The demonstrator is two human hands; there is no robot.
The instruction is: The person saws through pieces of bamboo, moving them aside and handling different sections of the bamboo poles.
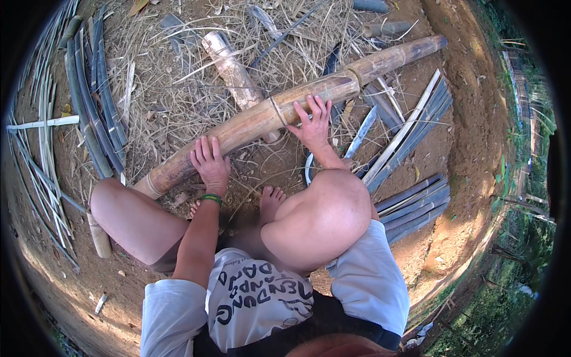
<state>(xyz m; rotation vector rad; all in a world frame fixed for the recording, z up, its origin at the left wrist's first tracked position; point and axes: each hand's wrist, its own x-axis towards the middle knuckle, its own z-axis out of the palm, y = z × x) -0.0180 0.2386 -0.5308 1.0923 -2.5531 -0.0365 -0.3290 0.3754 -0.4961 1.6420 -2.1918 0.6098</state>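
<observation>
A long tan bamboo pole (247, 125) slants across in front of me, rising from my left knee to the far right. It lies over a short pale log (235, 71) that points away from me. My left hand (211, 169), with a green band at the wrist, rests on the pole's near left part, fingers stretched over the top. Farther right, my right hand (312, 126) lies on the pole beside a joint, fingers spread and thumb apart. Neither hand wraps round it. Close to my right forearm, a long metal blade (361, 134) lies on the ground; its handle end is hidden.
Dark split bamboo strips (416, 128) lie right, with another bundle (413, 208) nearer me. More strips (89, 101) and thin pale slivers (44, 143) are at left. Dry shavings (160, 107) cover the dirt beyond the pole. My bent knees flank my arms. An earth bank (476, 107) runs along the right.
</observation>
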